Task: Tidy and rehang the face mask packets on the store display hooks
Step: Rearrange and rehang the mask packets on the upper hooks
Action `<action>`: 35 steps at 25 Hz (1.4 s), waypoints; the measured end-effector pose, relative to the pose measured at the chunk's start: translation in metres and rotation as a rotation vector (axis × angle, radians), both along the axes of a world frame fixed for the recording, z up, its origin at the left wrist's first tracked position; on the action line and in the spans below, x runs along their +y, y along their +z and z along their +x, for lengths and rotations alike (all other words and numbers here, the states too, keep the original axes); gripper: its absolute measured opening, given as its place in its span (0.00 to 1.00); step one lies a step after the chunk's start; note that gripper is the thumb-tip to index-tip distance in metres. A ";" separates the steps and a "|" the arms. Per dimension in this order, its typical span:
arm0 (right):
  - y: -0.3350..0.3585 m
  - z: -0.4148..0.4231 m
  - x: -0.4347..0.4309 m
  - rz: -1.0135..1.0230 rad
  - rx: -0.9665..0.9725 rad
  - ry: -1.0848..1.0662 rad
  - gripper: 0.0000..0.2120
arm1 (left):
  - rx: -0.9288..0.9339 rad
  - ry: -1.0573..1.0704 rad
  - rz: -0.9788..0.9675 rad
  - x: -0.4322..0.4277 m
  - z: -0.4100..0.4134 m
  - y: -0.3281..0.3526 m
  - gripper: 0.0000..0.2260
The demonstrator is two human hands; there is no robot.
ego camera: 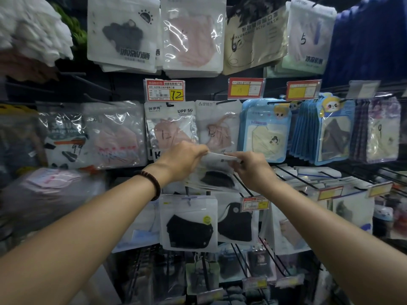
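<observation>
While both arms reach toward the display, the left hand (184, 160) and the right hand (250, 170) are closed on the top edge of a stack of white mask packets (214, 176), the left pinching its left corner and the right its right corner, so the stack tips forward between them with a black mask showing through the front packet. A dark beaded bracelet (152, 182) circles the left wrist. Just above the held stack hang a UPF 50 packet (170, 128) with a pink mask marked 12 and, beside it to the right, a packet with a beige mask (218, 126). A red-and-yellow price tag marked 12 (164, 90) sits above those. Directly below the stack hang two packets with black masks (189, 223), and a small price label (255, 204) sits on a hook end to the lower right. Right of the stack, blue children's mask packets (265, 130) hang in thick rows, and bare black hooks (295, 176) project forward beneath them. Left of the stack, blurred clear packets (114, 134) hang.
</observation>
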State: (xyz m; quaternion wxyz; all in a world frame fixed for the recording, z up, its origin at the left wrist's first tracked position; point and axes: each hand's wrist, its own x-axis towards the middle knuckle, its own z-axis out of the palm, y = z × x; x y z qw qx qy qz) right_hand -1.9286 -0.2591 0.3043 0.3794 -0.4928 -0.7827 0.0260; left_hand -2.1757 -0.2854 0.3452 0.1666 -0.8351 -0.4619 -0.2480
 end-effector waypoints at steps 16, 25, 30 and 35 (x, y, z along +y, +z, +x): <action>-0.069 -0.059 -0.094 0.614 0.054 -0.133 0.25 | -1.688 -0.150 -0.431 -0.074 0.020 -0.008 0.11; -0.028 -0.054 -0.102 0.131 0.672 -0.067 0.22 | -1.526 -0.184 -0.448 -0.099 -0.013 -0.037 0.11; -0.027 -0.060 -0.107 0.034 1.167 0.168 0.10 | -1.458 -0.152 -0.361 -0.117 -0.010 -0.056 0.11; -0.050 -0.075 -0.116 0.026 1.296 0.149 0.12 | -1.521 -0.148 -0.234 -0.121 -0.007 -0.075 0.10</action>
